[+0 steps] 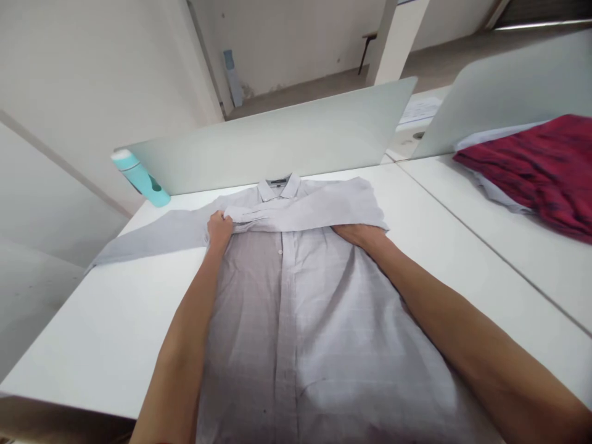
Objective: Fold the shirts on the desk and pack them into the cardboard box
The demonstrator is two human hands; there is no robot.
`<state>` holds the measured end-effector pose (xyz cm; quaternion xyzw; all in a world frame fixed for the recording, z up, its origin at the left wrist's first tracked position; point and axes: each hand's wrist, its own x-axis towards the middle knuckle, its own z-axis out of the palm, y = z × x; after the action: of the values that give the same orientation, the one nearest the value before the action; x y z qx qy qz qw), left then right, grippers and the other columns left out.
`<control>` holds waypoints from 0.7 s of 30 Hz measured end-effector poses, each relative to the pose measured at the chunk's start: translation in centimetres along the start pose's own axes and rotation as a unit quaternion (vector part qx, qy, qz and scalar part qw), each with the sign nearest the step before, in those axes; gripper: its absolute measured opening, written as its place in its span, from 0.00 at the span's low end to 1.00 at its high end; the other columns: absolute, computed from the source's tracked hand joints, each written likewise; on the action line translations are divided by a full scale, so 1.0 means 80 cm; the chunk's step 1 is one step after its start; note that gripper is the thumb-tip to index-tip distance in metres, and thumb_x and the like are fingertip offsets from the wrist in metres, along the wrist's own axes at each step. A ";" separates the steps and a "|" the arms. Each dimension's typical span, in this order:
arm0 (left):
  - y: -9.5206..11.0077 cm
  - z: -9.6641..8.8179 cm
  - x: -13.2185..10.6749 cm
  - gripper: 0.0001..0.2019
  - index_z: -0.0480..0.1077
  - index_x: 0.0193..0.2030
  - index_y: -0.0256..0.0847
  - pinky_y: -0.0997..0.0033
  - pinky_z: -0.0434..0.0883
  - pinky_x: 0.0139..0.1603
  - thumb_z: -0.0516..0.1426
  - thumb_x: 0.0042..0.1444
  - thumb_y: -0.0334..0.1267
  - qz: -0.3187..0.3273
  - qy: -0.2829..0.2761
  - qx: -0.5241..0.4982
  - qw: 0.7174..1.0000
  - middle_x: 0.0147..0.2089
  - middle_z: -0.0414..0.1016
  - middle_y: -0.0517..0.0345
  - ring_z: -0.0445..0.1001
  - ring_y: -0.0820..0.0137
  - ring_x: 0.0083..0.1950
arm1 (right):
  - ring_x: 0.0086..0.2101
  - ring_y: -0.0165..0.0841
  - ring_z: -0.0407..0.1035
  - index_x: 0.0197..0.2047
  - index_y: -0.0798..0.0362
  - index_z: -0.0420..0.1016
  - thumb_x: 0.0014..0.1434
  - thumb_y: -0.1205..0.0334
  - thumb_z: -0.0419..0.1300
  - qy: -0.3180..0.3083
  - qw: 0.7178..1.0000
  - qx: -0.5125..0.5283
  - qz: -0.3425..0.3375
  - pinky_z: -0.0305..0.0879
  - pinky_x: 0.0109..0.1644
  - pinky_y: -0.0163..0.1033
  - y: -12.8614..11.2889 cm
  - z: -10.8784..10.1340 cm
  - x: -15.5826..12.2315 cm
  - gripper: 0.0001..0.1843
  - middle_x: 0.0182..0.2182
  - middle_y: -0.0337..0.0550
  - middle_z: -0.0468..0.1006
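Observation:
A light grey button-up shirt (250,296) lies front up on the white table, its collar at the far side. One sleeve (314,206) is laid across the chest, and the other stretches out to the left. At the cuff end of the crossed sleeve, my left hand (219,227) is closed, pinching the fabric. My right hand (356,233) rests on the shirt's right side at the lower edge of the folded sleeve. Its fingers are tucked beneath the cloth and mostly hidden.
A turquoise bottle (143,180) stands at the table's back left corner, by a frosted divider (287,145). Red and pale garments (536,172) are piled on the adjoining table at right. Papers (420,110) lie beyond the divider.

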<state>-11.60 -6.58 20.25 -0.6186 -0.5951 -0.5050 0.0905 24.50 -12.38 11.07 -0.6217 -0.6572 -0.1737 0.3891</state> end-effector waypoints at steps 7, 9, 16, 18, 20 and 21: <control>0.004 -0.012 -0.006 0.09 0.76 0.42 0.42 0.63 0.70 0.53 0.54 0.63 0.33 0.017 0.006 -0.016 1.000 0.41 0.80 0.49 0.80 0.56 0.49 | 0.71 0.53 0.60 0.77 0.49 0.62 0.71 0.39 0.49 0.001 1.000 0.003 0.018 0.59 0.74 0.64 -0.002 -0.010 -0.002 0.39 0.71 0.55 0.69; 0.006 -0.012 -0.006 0.08 0.76 0.44 0.42 0.60 0.70 0.58 0.55 0.63 0.32 0.011 -0.003 -0.021 1.000 0.45 0.81 0.47 0.80 0.53 0.54 | 0.70 0.52 0.61 0.77 0.48 0.64 0.71 0.40 0.47 0.002 1.000 0.006 0.015 0.59 0.74 0.63 -0.003 -0.014 -0.002 0.37 0.70 0.54 0.70; 0.007 -0.018 -0.014 0.13 0.74 0.55 0.37 0.51 0.67 0.69 0.58 0.66 0.35 0.003 -0.009 -0.037 0.999 0.61 0.77 0.33 0.74 0.47 0.67 | 0.63 0.53 0.71 0.68 0.57 0.74 0.72 0.51 0.45 -0.067 0.996 -0.044 0.035 0.66 0.70 0.57 -0.022 -0.039 -0.023 0.31 0.60 0.60 0.79; 0.002 -0.031 -0.017 0.15 0.73 0.58 0.36 0.53 0.66 0.70 0.55 0.68 0.35 0.010 -0.002 -0.043 0.999 0.64 0.76 0.33 0.74 0.50 0.67 | 0.58 0.57 0.75 0.61 0.64 0.78 0.71 0.54 0.47 -0.089 0.993 -0.076 0.035 0.69 0.66 0.59 -0.026 -0.045 -0.041 0.29 0.54 0.68 0.81; -0.008 -0.051 -0.019 0.16 0.73 0.59 0.36 0.56 0.67 0.70 0.52 0.69 0.35 0.006 0.005 -0.038 0.999 0.64 0.76 0.34 0.74 0.52 0.67 | 0.57 0.57 0.75 0.57 0.64 0.79 0.68 0.56 0.49 -0.064 0.995 -0.078 -0.019 0.70 0.64 0.59 -0.026 -0.051 -0.070 0.27 0.55 0.69 0.80; -0.016 -0.063 -0.020 0.16 0.73 0.59 0.36 0.57 0.67 0.70 0.51 0.70 0.34 -0.001 0.010 -0.030 1.000 0.64 0.77 0.36 0.75 0.54 0.66 | 0.59 0.56 0.74 0.57 0.62 0.80 0.67 0.56 0.51 -0.036 0.995 -0.067 -0.064 0.71 0.65 0.59 -0.023 -0.053 -0.087 0.26 0.58 0.67 0.79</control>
<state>-14.88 -10.82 20.86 -0.6155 -0.5794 -0.5286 0.0778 23.46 -20.47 9.15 -0.6091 -0.6958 -0.2197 0.3108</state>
